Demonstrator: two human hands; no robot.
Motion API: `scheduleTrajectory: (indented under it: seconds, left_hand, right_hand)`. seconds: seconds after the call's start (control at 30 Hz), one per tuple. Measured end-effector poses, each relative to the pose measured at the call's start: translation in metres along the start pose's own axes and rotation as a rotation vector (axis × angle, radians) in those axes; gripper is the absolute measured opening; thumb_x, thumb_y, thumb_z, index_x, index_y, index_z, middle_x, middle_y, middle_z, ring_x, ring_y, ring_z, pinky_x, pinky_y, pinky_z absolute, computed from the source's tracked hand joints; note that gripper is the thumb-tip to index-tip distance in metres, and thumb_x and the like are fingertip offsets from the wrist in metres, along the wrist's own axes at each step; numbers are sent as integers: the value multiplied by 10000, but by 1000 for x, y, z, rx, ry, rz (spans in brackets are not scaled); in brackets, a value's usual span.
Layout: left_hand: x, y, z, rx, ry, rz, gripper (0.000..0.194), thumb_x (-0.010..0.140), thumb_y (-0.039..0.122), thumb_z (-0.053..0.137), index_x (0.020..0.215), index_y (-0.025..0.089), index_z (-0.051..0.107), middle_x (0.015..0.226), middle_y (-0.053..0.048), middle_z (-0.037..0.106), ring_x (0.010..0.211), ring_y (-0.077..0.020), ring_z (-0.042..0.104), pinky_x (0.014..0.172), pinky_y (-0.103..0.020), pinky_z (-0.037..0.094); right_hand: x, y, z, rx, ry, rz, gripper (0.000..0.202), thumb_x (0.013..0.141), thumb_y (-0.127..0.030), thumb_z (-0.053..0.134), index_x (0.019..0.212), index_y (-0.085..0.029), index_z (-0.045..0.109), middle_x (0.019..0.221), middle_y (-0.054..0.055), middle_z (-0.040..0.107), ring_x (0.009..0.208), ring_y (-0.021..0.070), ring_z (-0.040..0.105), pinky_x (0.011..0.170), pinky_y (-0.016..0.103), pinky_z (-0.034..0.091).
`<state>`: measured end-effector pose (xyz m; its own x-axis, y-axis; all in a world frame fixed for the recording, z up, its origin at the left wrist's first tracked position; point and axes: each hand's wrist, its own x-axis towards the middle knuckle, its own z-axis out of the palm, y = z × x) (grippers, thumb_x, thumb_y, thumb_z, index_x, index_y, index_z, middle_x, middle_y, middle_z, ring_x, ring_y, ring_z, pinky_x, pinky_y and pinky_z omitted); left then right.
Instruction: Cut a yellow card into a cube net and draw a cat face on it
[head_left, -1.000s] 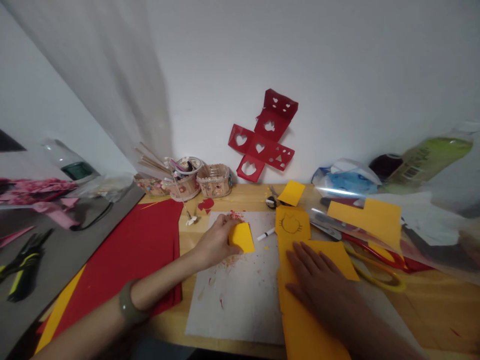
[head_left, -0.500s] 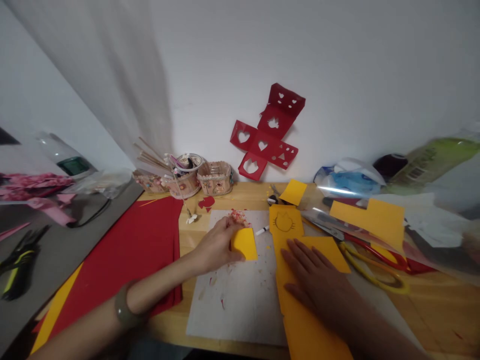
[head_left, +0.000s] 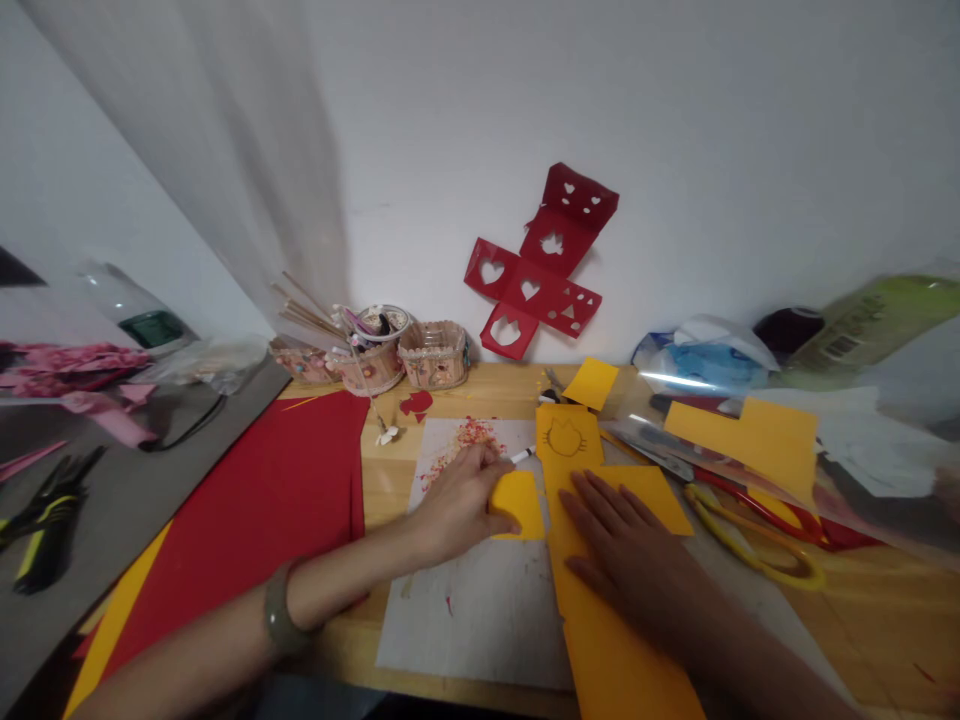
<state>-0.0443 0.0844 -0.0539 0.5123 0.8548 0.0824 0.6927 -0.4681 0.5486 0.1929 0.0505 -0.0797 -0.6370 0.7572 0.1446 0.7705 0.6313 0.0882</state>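
My left hand (head_left: 465, 500) pinches a small yellow paper square (head_left: 525, 508) between thumb and fingers, over the pale grey board (head_left: 480, 630). The square's right edge lies close to a long yellow paper cutout (head_left: 596, 630); whether they touch I cannot tell. My right hand (head_left: 622, 550) rests flat on that cutout, fingers stretched out and a little apart. On the cutout's top end is a pen-drawn cat head with whiskers, and a flap (head_left: 660, 490) sticks out to the right. A white-ended pen (head_left: 523, 455) lies between the two pieces.
Red and yellow scraps (head_left: 472, 437) litter the board. Red paper sheets (head_left: 255, 520) lie left, pliers (head_left: 52, 520) farther left. Decorated baskets (head_left: 433, 357) line the wall. A red cutout with heart holes (head_left: 531, 288) leans there. Yellow-handled scissors (head_left: 750, 550) and more yellow paper (head_left: 750, 437) lie right.
My left hand has moved right and slightly toward me with the yellow square, bringing it near the long cutout. More scraps show behind it. My right hand stays flat in place.
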Motion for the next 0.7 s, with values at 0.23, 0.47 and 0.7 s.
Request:
scheduleTrajectory:
  seconds: [0.23,0.47,0.7]
  left_hand:
    - [6,4,6,-13,16,36,631,675,311,745,1238,164,501,1152,-105,465,1078,-248,444,941,-406,400]
    - [6,1,6,-11,12,68,617,684,330,735,1231,145,518,1128,-114,472,1064,-252,443,923,-409,410]
    - [5,4,1,18,11,117,598,748,402,662,1249,119,499,1159,-143,472,1097,-260,427,949,-411,391]
  right_hand:
    - [-8,-3,2,20,20,7,531,878,-409,467,1291,-76,497,1339,213,470,1247,361,413,937,561,424]
    - [-10,-2,6,29,30,6,532,888,-421,440,1295,-82,492,1336,201,479,1243,352,421,940,556,420]
    - [-8,2,6,-11,26,-9,528,883,-428,430,1283,-92,506,1332,188,484,1228,349,441,920,568,439]
